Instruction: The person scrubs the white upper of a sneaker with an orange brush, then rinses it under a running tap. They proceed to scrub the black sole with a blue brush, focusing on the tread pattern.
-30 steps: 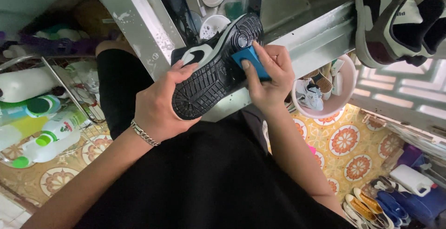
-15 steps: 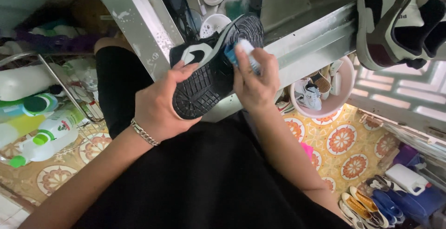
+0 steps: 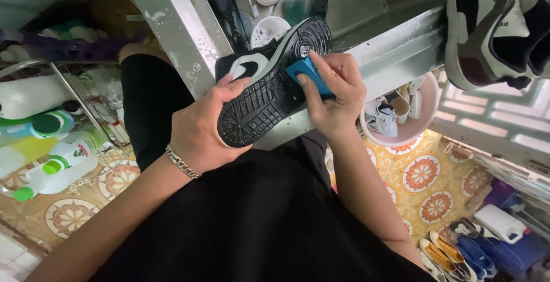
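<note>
Since half a second ago the right hand (image 3: pixel 335 96) has slid the blue sponge (image 3: pixel 309 76) back toward the sole's middle. Its fingers pinch the sponge flat against the black-and-white sneaker (image 3: pixel 269 84), whose heel the left hand (image 3: pixel 203 130) grips, sole up. The scrubbing looks midway; another stroke would call for firm pressure along the tread just beyond the fingertips.

A single head-worn camera looks steeply down from close above, the left hand (image 3: pixel 200 130) and right hand (image 3: pixel 335 96) mid-frame, the tiled floor (image 3: pixel 424 173) far below the right hand.
</note>
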